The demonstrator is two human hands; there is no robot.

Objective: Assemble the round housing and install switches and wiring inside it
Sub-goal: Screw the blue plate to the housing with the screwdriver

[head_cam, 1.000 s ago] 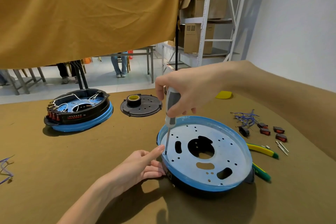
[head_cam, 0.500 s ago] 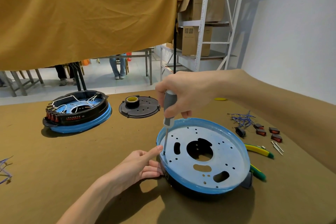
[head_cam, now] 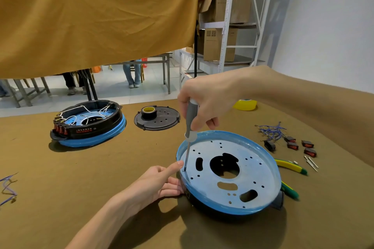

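Note:
A round housing [head_cam: 253, 170] with a pale blue perforated plate and a black base lies near the table's front, right of centre. My right hand [head_cam: 204, 101] grips a grey screwdriver [head_cam: 191, 122] upright, its tip standing in a hole at the plate's left rim. My left hand [head_cam: 155, 184] rests against the housing's left side, its forefinger stretched out and touching the shaft near the tip. Red-and-black switches [head_cam: 299, 145] and a bundle of blue wires [head_cam: 271, 130] lie to the right.
A second housing [head_cam: 87, 125] with white wiring and red switches stands at the back left. A black round cover [head_cam: 162, 121] carries a tape roll [head_cam: 148, 111]. Yellow-green pliers [head_cam: 291, 167], metal pins [head_cam: 311, 162], a yellow tape roll [head_cam: 244, 105], purple wires [head_cam: 8, 188] at the left edge.
The right hand has turned slightly on the screwdriver handle. The left hand and the housing stay where they were; the view has shifted a little.

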